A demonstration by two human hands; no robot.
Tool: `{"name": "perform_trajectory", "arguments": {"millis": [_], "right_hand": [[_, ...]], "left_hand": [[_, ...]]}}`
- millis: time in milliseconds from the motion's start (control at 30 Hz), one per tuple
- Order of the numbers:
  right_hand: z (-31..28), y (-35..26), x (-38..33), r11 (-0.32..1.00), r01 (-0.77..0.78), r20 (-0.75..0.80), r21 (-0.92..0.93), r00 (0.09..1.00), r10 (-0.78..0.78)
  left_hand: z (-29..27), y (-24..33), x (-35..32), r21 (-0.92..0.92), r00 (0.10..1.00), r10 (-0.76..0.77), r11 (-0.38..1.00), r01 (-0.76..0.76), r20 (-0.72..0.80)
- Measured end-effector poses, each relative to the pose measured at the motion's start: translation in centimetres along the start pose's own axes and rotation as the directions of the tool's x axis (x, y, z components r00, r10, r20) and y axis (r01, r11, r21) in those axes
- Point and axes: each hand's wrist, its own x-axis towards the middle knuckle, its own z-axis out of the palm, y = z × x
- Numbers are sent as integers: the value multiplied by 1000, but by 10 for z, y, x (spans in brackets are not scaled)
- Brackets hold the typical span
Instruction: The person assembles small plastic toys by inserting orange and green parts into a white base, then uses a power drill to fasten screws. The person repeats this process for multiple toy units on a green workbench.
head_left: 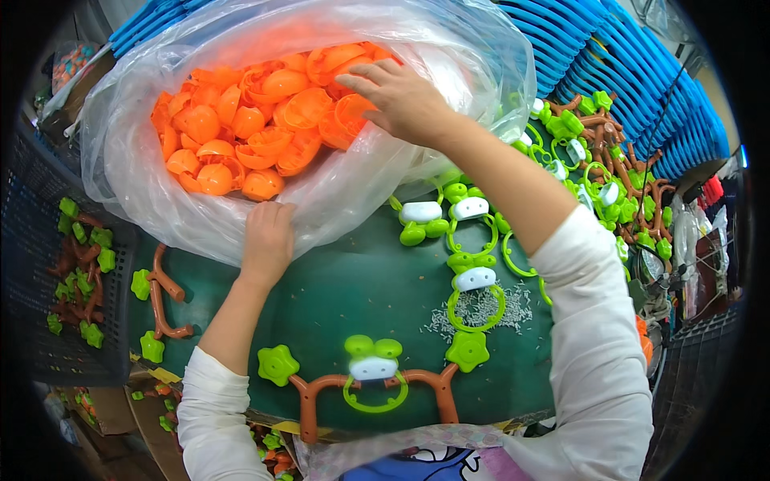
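Observation:
A large clear plastic bag [120, 172] full of glossy orange half-shells [277, 143] lies across the far left of the green table. My left hand [269, 238] has its fingers closed on the bag's near edge. Over the right side of the shells, my right hand [397, 96] reaches with fingers apart, and no shell shows in its grip. Close to me lies a brown branch piece [317, 385] with green star-shaped ends. A green frog-like ring with a white middle [374, 369] sits at the centre of that branch.
Several more green ring pieces [473, 279] stand at the right, beside scattered small pale pins [513, 309]. Blue plastic parts [642, 88] are stacked at the back right, near heaped branch pieces [646, 200]. A dark basket [28, 264] holds branches at the left.

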Motion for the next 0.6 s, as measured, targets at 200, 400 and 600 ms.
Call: {"name": "perform_trajectory", "arguments": {"millis": [200, 400, 600], "right_hand": [[30, -44, -19, 961, -217, 180, 171, 966, 186], [22, -100, -44, 951, 98, -12, 292, 995, -99], [2, -129, -54, 892, 142, -35, 429, 989, -141]], "left_hand": [[-7, 6, -14, -10, 996, -84, 996, 84, 14], [-10, 28, -12, -282, 952, -295, 923, 260, -88], [-18, 40, -6, -798, 785, -618, 489, 351, -33]]}}
